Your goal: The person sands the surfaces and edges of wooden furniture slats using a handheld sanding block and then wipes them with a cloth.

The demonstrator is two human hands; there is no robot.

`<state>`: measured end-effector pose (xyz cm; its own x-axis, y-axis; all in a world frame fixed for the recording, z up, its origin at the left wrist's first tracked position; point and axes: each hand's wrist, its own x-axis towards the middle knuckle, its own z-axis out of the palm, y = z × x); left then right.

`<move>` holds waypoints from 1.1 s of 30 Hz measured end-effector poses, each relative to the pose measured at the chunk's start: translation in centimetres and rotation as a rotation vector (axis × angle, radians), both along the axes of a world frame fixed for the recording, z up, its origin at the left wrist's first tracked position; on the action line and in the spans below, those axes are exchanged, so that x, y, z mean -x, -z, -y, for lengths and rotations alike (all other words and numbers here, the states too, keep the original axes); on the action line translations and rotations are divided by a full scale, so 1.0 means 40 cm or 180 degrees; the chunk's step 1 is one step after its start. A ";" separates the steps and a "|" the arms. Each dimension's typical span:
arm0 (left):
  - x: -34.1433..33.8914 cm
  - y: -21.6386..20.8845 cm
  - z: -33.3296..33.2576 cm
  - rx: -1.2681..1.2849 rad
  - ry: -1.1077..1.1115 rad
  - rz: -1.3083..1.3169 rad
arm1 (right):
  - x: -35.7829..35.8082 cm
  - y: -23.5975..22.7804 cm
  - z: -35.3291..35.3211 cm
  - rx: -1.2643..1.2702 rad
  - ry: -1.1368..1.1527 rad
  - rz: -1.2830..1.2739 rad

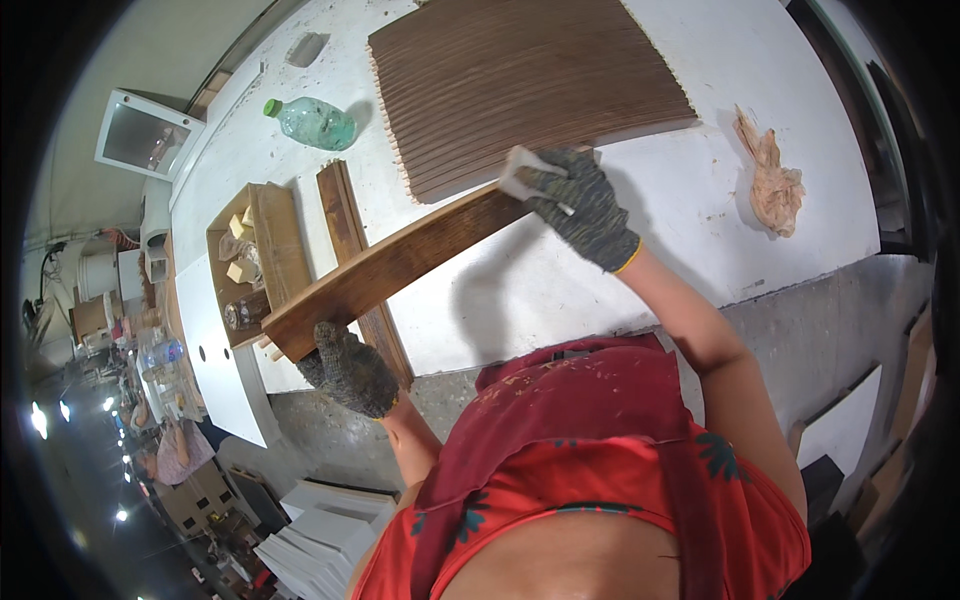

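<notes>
A long brown wooden board (400,262) with pegs at its near left end is held up at a slant above the white table. Gloved in dark grey knit, my left hand (350,372) grips that lower left end. My right hand (583,205), in a matching glove with a yellow cuff, presses a whitish sanding pad or sponge (530,175) against the board's far end; the pad's exact kind is unclear. Beneath the board, another brown wooden piece (362,270) lies on the table. Just beyond my right hand spreads a wide stack of brown slats (520,85).
An open cardboard box (275,240) with pale blocks and a jar stands at the left. Behind it lies a green-capped plastic bottle (315,122). Crumpled pinkish cloth or plastic (772,180) rests at the right. The white table's (690,260) near edge runs before my apron.
</notes>
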<state>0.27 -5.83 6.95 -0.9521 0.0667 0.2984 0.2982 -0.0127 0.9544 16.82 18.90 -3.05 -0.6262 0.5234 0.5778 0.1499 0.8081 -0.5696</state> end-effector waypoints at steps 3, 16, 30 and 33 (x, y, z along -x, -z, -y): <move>0.006 -0.007 -0.003 -0.0151 -0.0056 0.0286 | -0.060 0.060 -0.050 0.0167 0.0378 0.0367; 0.062 -0.006 0.092 -0.0203 -0.0052 0.0448 | -0.126 0.189 -0.114 -0.0325 0.0741 0.1105; 0.136 0.115 -0.101 -0.1248 0.2305 0.0555 | -0.109 0.196 -0.021 0.5115 -0.0612 -0.2305; 0.041 0.171 -0.265 -0.0714 0.2379 0.0787 | -0.121 0.222 -0.043 0.5525 -0.1066 -0.2724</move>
